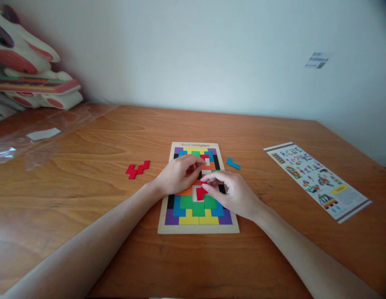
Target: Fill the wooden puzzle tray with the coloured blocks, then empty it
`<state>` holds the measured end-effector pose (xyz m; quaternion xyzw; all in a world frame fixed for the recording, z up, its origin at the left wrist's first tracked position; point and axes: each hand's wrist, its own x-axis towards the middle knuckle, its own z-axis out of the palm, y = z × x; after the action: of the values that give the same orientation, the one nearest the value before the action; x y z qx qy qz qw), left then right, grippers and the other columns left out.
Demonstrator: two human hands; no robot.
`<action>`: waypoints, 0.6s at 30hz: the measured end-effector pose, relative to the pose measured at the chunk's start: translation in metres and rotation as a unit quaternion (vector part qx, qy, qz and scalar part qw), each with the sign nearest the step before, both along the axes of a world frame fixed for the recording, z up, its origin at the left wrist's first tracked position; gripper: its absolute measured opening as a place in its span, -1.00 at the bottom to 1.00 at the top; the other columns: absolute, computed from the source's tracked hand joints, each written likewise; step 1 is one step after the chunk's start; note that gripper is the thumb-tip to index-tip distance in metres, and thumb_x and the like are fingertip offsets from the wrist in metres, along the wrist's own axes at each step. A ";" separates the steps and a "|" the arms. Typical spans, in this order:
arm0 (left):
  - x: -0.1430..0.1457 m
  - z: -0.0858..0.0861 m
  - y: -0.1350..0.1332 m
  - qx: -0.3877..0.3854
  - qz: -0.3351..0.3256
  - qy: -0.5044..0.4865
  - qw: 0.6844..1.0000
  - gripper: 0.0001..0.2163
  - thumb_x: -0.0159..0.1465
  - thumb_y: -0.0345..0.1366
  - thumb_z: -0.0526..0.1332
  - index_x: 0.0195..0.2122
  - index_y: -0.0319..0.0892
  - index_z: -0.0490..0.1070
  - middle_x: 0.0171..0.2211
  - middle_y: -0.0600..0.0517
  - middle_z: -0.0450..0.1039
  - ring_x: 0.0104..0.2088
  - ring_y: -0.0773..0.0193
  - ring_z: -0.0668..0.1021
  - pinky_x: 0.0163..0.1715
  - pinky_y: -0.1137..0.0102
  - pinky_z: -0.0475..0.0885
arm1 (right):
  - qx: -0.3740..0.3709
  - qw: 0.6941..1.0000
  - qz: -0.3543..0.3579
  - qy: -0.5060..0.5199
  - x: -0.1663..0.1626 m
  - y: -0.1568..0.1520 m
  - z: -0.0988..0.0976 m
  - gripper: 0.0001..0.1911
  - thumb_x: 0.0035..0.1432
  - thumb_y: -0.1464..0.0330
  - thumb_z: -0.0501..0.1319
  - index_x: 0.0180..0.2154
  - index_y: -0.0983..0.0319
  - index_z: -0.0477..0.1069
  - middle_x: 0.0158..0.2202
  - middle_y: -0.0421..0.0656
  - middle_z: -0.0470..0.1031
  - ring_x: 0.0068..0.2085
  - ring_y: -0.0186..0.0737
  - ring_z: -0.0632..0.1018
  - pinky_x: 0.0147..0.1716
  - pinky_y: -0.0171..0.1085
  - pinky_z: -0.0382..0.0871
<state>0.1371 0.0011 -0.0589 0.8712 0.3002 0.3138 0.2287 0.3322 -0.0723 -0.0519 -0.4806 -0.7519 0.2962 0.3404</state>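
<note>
A wooden puzzle board [166, 227] lies at the table's middle, nearly filled with coloured block pieces. My left hand [176, 174] rests on the board's upper middle, fingertips touching a red piece [203, 157] near a small gap. My right hand [235, 193] sits over the board's right side, thumb and fingers pinching a red piece [199, 193] that lies in a pale gap at the centre. Two loose red pieces [137, 169] lie left of the board. One blue piece [233, 163] lies to its right.
A printed pattern sheet [317, 179] lies at the right of the wooden table [102, 166]. Clear plastic wrap [31, 139] and a white slip are at the far left. A plush toy [28, 74] leans against the wall in the back left corner.
</note>
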 end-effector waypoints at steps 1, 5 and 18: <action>0.000 0.000 0.000 0.001 -0.001 -0.001 1.000 -0.80 0.35 -0.36 0.12 -0.08 -0.22 0.48 -0.22 -0.06 0.56 -0.34 0.32 0.54 -0.28 0.40 0.49 | 0.002 1.000 0.000 -0.004 0.000 0.000 0.000 -0.85 0.23 0.32 0.24 -0.17 0.15 0.54 -0.29 -0.16 0.61 -0.32 -0.25 0.58 -0.26 -0.22 0.51; 0.000 0.000 0.000 0.008 -0.003 -0.001 1.000 -0.80 0.34 -0.37 0.12 -0.08 -0.21 0.48 -0.23 -0.06 0.56 -0.31 0.31 0.55 -0.27 0.39 0.49 | 0.019 0.999 0.005 -0.036 0.002 0.001 0.002 -0.86 0.23 0.33 0.24 -0.18 0.14 0.54 -0.30 -0.16 0.61 -0.31 -0.23 0.56 -0.21 -0.17 0.46; 0.000 -0.002 0.001 0.026 -0.011 0.004 1.000 -0.81 0.34 -0.38 0.13 -0.09 -0.22 0.48 -0.24 -0.06 0.55 -0.30 0.29 0.55 -0.25 0.38 0.49 | 0.062 0.989 0.046 -0.126 0.008 0.002 0.004 -0.84 0.22 0.28 0.31 -0.15 0.14 0.47 -0.23 -0.15 0.58 -0.12 -0.11 0.53 -0.02 -0.05 0.30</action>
<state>0.1367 0.0018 -0.0609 0.8813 0.2834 0.3160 0.2078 0.3401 -0.0708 -0.0480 -0.4570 -0.8270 0.2016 0.2580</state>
